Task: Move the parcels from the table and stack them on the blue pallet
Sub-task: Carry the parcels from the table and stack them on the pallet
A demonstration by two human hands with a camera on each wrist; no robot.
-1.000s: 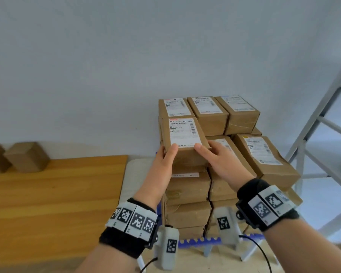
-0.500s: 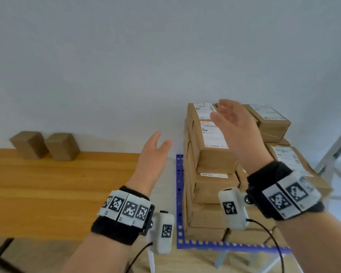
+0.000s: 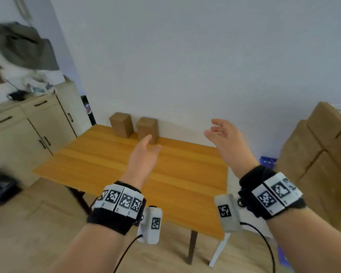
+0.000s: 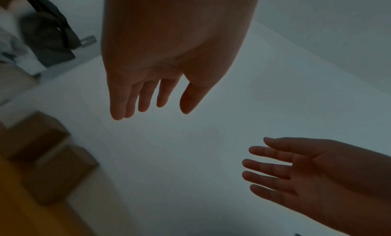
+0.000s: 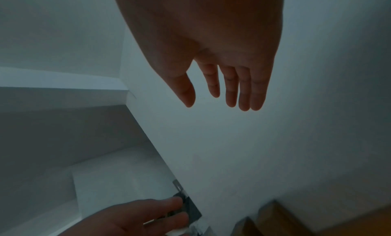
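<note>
Two brown parcels [image 3: 122, 124] [image 3: 148, 129] stand upright at the far edge of the wooden table [image 3: 106, 164], against the wall. They also show blurred in the left wrist view, parcels [image 4: 52, 157]. My left hand [image 3: 146, 152] hovers above the table just in front of the right parcel, fingers straight, holding nothing. My right hand [image 3: 222, 133] is raised further right, fingers spread and empty. The stack of parcels [image 3: 321, 154] rises at the right edge, with a bit of the blue pallet [image 3: 268, 162] showing beside it.
A beige cabinet [image 3: 33, 131] with clothes piled on it [image 3: 22, 50] stands left of the table. A dark object [image 3: 0, 186] lies on the floor at far left. A white wall runs behind the table.
Both hands let go of the parcel laid on the stack and came away empty. The view swung left from the pallet stack to the table and its two parcels.
</note>
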